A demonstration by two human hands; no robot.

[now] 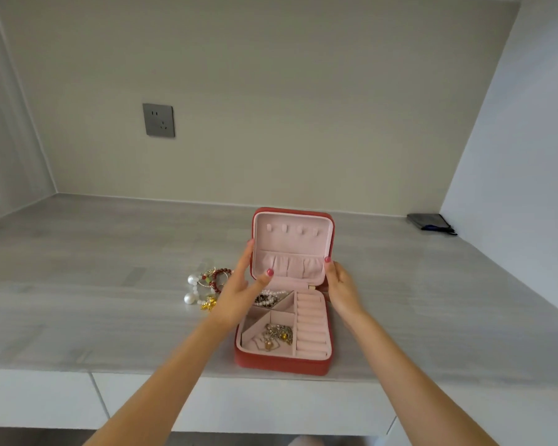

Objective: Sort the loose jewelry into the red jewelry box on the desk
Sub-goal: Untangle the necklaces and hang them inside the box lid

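The grey wood-grain surface [110,284] spans the alcove, with a beige back wall carrying a grey socket plate [159,120]. The red jewelry box [284,362] sits near the front edge of the surface, at centre, its lid [292,249] raised roughly upright and showing a pink lining with small tabs and a gathered pocket. The left hand [242,292] is spread, fingers extended along the lid's left edge, thumb reaching across in front of the lining; it pinches nothing visible. The right hand [340,286] rests against the lid's lower right edge, fingers loosely curled, thumb tip on the rim. Inside the base, a column of pink ring rolls [311,326] fills the right side. The near compartment holds a tangle of gold chains [276,336]; the far compartment holds pearl and dark bead strands [269,298], partly hidden by the left hand. The loose jewelry [207,288], pearls, red beads and gold pieces, lies on the surface just left of the box. A dark pouch [430,223] lies in the far right corner.
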